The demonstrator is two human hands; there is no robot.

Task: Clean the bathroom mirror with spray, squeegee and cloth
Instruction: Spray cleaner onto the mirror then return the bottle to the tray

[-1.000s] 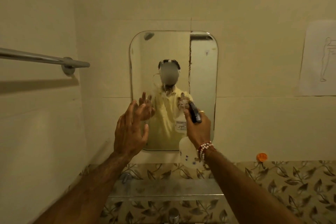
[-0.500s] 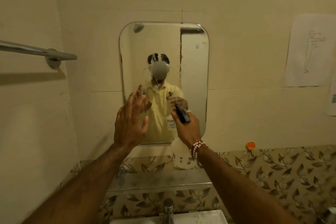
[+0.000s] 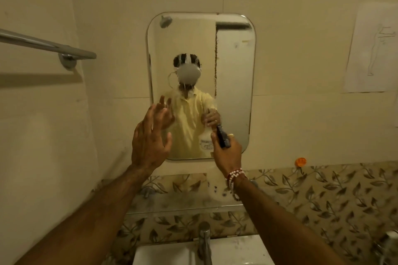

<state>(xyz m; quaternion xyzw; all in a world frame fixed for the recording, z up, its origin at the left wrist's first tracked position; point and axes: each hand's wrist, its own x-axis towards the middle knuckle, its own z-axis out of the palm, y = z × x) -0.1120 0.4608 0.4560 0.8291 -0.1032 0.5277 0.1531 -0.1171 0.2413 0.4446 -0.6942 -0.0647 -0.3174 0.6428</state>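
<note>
A rounded rectangular mirror (image 3: 233, 75) hangs on the cream wall ahead, with spray runs and droplets near its middle. My right hand (image 3: 226, 154) grips a spray bottle by its dark trigger head (image 3: 223, 139), held close to the mirror's lower right part. The bottle's pale translucent body (image 3: 216, 191) hangs below my wrist. My left hand (image 3: 150, 137) is raised flat, fingers spread, just in front of the mirror's lower left edge, holding nothing. No squeegee or cloth is in view.
A glass shelf (image 3: 183, 204) runs below the mirror over leaf-pattern tiles. A chrome tap (image 3: 204, 241) and white basin (image 3: 237, 249) sit at the bottom. A towel rail (image 3: 47, 45) sticks out at left. An orange hook (image 3: 300, 162) and a paper drawing (image 3: 372, 49) are at right.
The view has tilted down, bringing the tap and basin into sight. The spray bottle sits slightly lower against the mirror. My left hand stays raised and spread.
</note>
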